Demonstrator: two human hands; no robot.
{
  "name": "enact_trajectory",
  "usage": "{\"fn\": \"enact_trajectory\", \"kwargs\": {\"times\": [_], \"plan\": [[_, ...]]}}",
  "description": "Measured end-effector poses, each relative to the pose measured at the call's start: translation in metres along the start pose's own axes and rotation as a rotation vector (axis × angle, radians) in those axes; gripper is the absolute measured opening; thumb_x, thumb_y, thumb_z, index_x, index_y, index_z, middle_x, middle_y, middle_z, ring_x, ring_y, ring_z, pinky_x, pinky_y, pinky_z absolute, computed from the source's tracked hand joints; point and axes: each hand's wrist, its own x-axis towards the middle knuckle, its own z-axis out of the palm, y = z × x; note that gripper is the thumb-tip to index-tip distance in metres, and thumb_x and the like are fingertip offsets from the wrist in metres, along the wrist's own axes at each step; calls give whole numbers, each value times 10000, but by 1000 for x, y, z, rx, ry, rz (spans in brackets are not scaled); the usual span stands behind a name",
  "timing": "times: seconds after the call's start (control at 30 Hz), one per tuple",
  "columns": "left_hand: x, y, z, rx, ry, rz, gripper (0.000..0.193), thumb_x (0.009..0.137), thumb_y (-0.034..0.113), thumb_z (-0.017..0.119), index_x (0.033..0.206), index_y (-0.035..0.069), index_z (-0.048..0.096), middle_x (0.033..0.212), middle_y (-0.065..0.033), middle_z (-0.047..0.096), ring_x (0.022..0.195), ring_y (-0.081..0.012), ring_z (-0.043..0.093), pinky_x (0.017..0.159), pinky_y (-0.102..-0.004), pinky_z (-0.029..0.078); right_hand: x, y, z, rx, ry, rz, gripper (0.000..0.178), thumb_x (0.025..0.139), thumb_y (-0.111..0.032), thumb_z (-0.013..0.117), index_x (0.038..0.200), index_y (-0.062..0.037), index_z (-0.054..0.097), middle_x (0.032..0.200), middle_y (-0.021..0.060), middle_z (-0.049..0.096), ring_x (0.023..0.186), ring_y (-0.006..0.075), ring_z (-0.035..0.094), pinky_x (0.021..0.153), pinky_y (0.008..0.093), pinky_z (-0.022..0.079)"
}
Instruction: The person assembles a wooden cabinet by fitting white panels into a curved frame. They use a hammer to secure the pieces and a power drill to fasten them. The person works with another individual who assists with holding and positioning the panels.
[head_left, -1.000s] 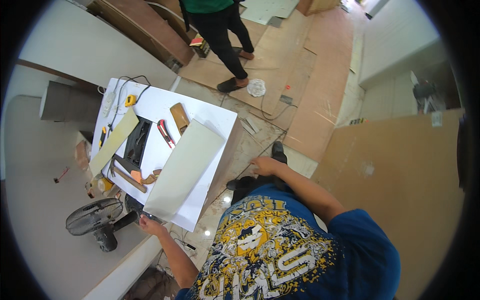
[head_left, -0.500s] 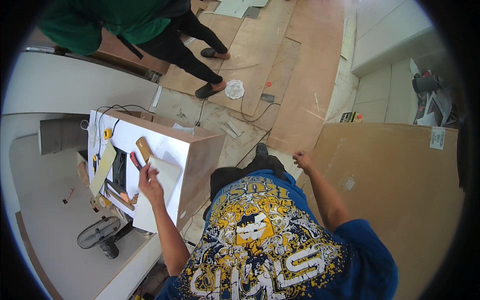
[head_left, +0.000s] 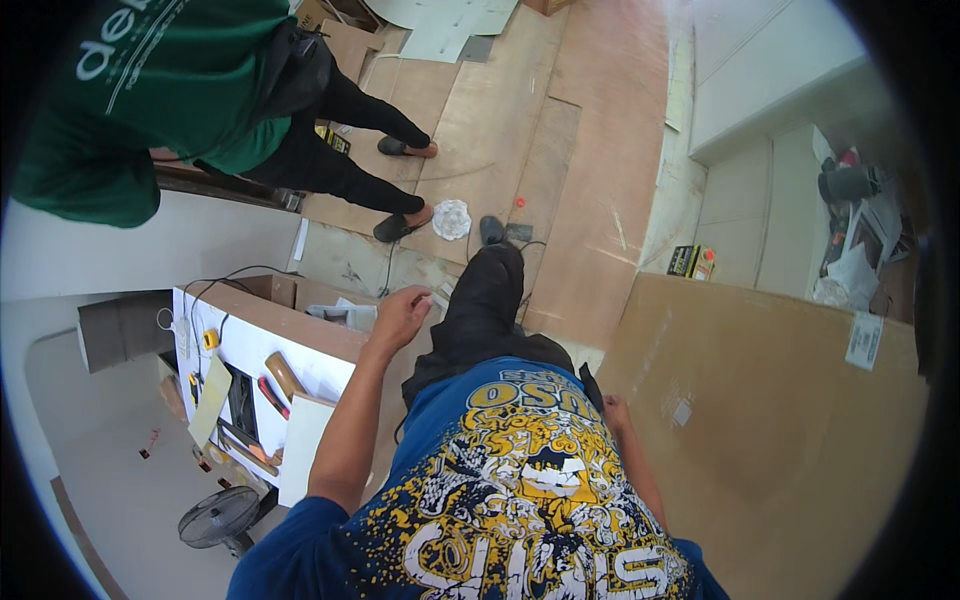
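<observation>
My left hand (head_left: 402,315) hangs in the air beside the near corner of a white-topped bench (head_left: 315,368), fingers loosely bent, with nothing seen in it. My right hand (head_left: 616,412) is low at my side, close to a large brown cardboard sheet (head_left: 760,420); its fingers are mostly hidden. On the bench lie a red-and-black utility knife (head_left: 273,397), a brown cylindrical piece (head_left: 284,375), a white board (head_left: 306,450), a hammer (head_left: 250,455) and a yellow tape measure (head_left: 211,339).
Ahead on the left stands a person in a green shirt (head_left: 200,90). Brown boards (head_left: 590,190) cover the floor, with a crumpled white bundle (head_left: 451,219) and cables on them. A black fan (head_left: 218,517) is at lower left; a grey container (head_left: 848,184) sits far right.
My left hand has moved away from the knife and board, out past the bench's edge. My right hand has dropped to my side. My foot has stepped forward onto the boards.
</observation>
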Motion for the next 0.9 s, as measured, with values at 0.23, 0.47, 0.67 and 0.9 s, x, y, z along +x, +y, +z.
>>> {"fn": "enact_trajectory", "kwargs": {"times": [0.23, 0.47, 0.67, 0.9], "plan": [[212, -25, 11, 163, -346, 148, 286, 886, 249, 652, 1024, 4, 706, 912, -202, 714, 848, -344, 693, 778, -427, 533, 24, -78, 12, 212, 54, 98, 181, 924, -174, 678, 1058, -56, 651, 792, 35, 654, 616, 153, 607, 521, 315, 489], [419, -68, 48, -358, -170, -521, 222, 914, 224, 637, 898, 12, 705, 729, -61, 669, 616, -140, 638, 575, -302, 521, 40, -246, 57, 289, -194, -58, 222, 947, -77, 597, 1155, -9, 638, 1025, 30, 666, 899, 127, 625, 806, 255, 514], [479, -142, 118, 151, -220, -422, 332, 863, 299, 660, 974, -7, 726, 1008, -196, 678, 959, -332, 674, 846, -420, 537, 62, -320, 52, 225, -86, 168, 233, 970, -96, 560, 1178, -18, 629, 1089, 43, 673, 938, 141, 634, 848, 284, 512], [575, -262, 213, 324, -469, -429, 521, 877, 352, 646, 1193, -62, 641, 1435, -271, 430, 1199, -455, 552, 1036, -489, 453, 131, -379, 28, 114, -85, 419, 236, 979, -124, 566, 1182, -19, 624, 1094, 49, 674, 947, 141, 633, 845, 286, 513]]}}
